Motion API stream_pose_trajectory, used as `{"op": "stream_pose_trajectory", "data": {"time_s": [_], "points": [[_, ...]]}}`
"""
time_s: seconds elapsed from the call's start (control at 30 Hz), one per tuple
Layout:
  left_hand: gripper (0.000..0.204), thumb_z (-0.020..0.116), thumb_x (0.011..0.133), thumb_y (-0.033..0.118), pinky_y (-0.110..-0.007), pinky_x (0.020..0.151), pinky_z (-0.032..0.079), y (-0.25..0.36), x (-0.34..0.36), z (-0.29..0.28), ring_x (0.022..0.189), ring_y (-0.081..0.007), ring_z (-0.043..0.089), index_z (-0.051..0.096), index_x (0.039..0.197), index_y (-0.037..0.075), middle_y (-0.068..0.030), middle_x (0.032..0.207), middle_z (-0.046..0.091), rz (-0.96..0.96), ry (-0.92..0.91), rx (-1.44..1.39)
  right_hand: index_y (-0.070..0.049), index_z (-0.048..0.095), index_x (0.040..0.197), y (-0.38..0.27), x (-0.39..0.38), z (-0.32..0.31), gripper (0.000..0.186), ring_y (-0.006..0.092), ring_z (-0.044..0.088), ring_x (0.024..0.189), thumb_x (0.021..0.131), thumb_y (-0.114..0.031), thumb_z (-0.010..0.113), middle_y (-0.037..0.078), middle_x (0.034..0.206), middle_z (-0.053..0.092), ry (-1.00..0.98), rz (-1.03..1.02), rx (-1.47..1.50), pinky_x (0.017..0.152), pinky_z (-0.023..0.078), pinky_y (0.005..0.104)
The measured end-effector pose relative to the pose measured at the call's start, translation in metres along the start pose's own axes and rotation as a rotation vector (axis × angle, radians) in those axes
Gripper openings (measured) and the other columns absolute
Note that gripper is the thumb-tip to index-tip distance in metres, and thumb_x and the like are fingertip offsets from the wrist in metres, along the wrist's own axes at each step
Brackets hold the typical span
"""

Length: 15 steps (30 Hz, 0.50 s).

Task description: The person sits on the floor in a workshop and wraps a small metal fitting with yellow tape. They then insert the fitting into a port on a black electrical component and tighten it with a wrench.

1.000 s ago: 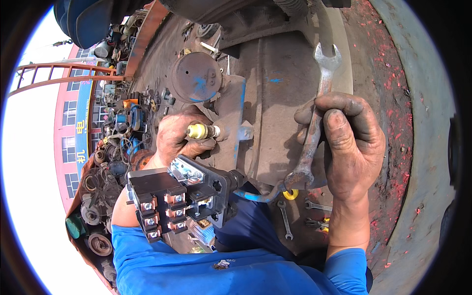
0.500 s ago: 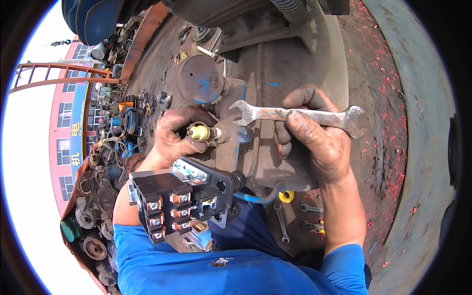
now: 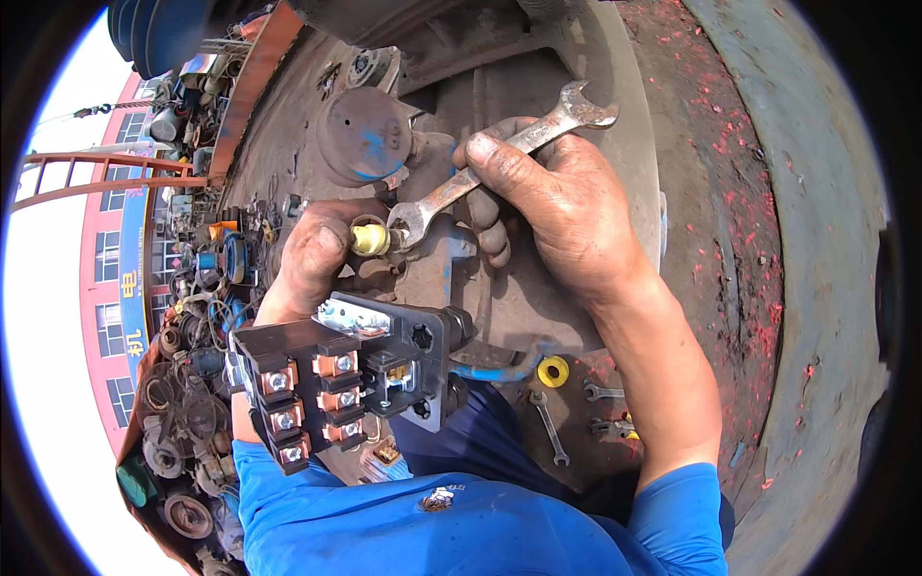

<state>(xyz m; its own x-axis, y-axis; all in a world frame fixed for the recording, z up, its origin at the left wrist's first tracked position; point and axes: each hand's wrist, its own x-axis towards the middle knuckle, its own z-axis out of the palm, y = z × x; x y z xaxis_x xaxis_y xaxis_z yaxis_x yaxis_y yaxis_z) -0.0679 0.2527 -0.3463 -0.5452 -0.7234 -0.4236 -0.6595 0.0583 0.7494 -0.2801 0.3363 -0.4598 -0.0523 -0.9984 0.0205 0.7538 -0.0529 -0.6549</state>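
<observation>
My left hand (image 3: 309,252) is closed around a small yellow fitting (image 3: 371,239) with a metal end, at a worn, blue-flecked metal body below a round housing (image 3: 362,132). My right hand (image 3: 562,211) grips an open-ended wrench (image 3: 507,153) diagonally, thumb on its shank and fingertips curled underneath. The wrench's lower jaw sits at the metal end of the yellow fitting; its other jaw points up to the right. Below my left hand, a black switch block (image 3: 288,350) with copper screw terminals and a mounting plate hides part of my left forearm.
Loose wrenches (image 3: 549,427), pliers (image 3: 611,427) and a yellow tape roll (image 3: 553,371) lie below right. Piled machine parts (image 3: 182,442) line the left, with an orange ladder frame (image 3: 115,180). A dark casting (image 3: 471,48) overhangs at the top; a grey surface (image 3: 797,288) curves along the right.
My right hand has turned the wrench from upright through horizontal to diagonal and brought it up and left until its jaw meets the yellow fitting. My left hand still holds the fitting.
</observation>
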Motion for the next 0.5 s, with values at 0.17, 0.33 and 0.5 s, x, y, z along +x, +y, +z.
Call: {"op": "stream_pose_trajectory", "data": {"time_s": [0.17,0.33,0.5], "points": [[0.101,0.060,0.067,0.092,-0.024,0.054,0.040,-0.001,0.000,0.003,0.066,-0.0080,0.053,0.065,0.091,-0.006,-0.0014,0.075,0.060,-0.024,-0.003,-0.004,0.002,0.063,0.099,0.001,-0.004,0.010,0.029,0.0113,0.056,0.055,0.100,-0.027,0.061,0.006,0.071,0.063,0.060,-0.070,-0.114,0.050,0.046,0.0261],[0.103,0.056,0.068,0.093,-0.027,0.056,0.041,0.001,-0.002,0.000,0.067,-0.0091,0.053,0.066,0.090,-0.007,-0.0022,0.075,0.060,-0.006,0.002,0.092,0.004,0.064,0.101,0.010,-0.020,0.018,0.026,0.0114,0.062,0.072,0.098,-0.022,0.063,0.007,0.080,0.067,0.098,-0.144,-0.083,0.067,0.051,0.0275],[0.104,0.057,0.067,0.093,-0.026,0.059,0.043,0.007,0.000,0.004,0.069,-0.0101,0.055,0.067,0.092,-0.008,-0.0030,0.074,0.061,-0.003,0.012,0.110,0.001,0.067,0.109,0.032,-0.024,0.001,0.022,0.0248,0.068,0.087,0.090,-0.010,0.072,0.013,0.100,0.070,-0.065,-0.839,-0.473,0.077,0.054,0.0370]]}}
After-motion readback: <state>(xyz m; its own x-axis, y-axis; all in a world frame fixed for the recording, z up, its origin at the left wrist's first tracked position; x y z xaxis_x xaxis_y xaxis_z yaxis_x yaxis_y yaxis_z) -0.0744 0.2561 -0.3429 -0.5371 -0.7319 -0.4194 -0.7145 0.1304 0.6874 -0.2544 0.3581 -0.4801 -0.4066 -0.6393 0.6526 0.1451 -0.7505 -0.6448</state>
